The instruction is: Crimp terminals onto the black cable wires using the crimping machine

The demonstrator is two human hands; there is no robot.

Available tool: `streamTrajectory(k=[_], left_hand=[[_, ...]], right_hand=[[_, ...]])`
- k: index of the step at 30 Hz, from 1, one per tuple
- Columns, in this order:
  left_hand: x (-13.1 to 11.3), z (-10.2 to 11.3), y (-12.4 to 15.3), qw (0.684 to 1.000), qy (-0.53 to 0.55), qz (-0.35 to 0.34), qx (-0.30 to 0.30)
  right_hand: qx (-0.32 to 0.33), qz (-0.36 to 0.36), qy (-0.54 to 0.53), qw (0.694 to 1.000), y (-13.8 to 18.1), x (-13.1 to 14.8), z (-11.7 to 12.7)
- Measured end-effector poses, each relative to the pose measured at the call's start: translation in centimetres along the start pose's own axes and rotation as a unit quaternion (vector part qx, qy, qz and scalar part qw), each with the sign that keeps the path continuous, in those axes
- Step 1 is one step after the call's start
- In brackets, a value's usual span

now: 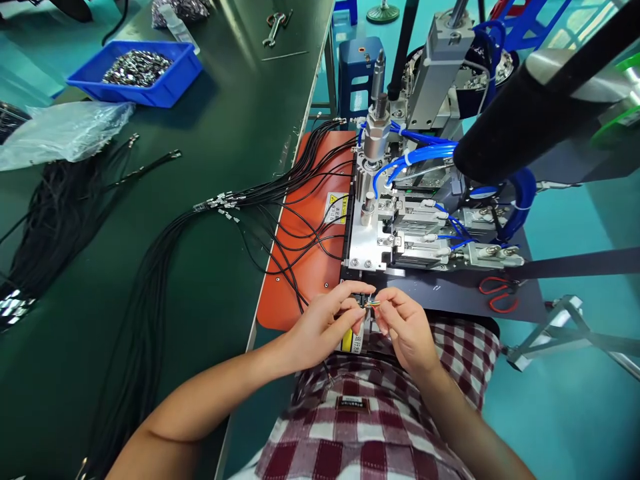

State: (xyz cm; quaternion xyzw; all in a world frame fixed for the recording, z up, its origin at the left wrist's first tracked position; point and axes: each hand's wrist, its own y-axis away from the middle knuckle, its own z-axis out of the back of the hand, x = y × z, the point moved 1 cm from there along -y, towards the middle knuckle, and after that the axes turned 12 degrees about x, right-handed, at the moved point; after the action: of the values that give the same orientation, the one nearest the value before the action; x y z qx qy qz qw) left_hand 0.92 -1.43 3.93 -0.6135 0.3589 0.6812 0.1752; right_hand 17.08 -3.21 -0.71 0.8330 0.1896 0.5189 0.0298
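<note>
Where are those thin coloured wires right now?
In the head view, the thin coloured wires are right of centre, between the left hand and the right hand, just below the machine's metal plate in the picture.

Counted in the foreground: one bare left hand (325, 323), one bare right hand (407, 327), plus thin multicoloured wires (373, 304) too small to number. Counted on the dark green counter (220, 293): one rectangular blue plastic tray (175, 92), one silver metal spanner (273, 31), one thin straight metal rod (285, 56), and black cables (160, 267) too many to tally. Counted elsewhere: one pair of red-handled scissors (495, 293), two yellow-and-white labels (338, 208).
</note>
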Motion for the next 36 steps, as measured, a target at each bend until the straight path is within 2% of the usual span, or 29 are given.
streamTrajectory(k=[6, 10, 17, 24, 27, 30, 33, 36], left_hand=[[0.0, 0.3, 0.0, 0.998, 0.048, -0.022, 0.02], [-0.2, 0.3, 0.0, 0.997, 0.071, -0.01, 0.041], [-0.3, 0.3, -0.3, 0.995, 0.073, 0.048, 0.041], [-0.2, 0.1, -0.5, 0.993, 0.083, 0.085, 0.017], [-0.1, 0.0, -0.6, 0.992, 0.098, 0.077, -0.02], [0.0, -0.1, -0.7, 0.988, 0.12, 0.076, -0.052], [-0.1, -0.1, -0.7, 0.986, 0.134, 0.08, -0.061], [-0.1, -0.1, -0.6, 0.985, 0.135, 0.079, -0.067]], right_hand=[[0.004, -0.015, -0.017, 1.0, 0.1, -0.1, -0.6], [0.05, -0.032, -0.005, 0.998, 0.1, 0.3, -0.3], [0.142, -0.027, 0.122, 0.982, -0.4, 1.2, 1.2], [0.216, 0.01, 0.198, 0.956, -0.9, 2.6, 1.2], [0.2, 0.009, 0.204, 0.958, -0.9, 2.5, 1.2], [0.141, 0.013, 0.182, 0.973, -0.4, 2.1, 1.3], [0.085, 0.032, 0.179, 0.98, 0.3, 1.5, 1.2], [0.063, 0.05, 0.199, 0.977, 0.8, 1.1, 0.9]])
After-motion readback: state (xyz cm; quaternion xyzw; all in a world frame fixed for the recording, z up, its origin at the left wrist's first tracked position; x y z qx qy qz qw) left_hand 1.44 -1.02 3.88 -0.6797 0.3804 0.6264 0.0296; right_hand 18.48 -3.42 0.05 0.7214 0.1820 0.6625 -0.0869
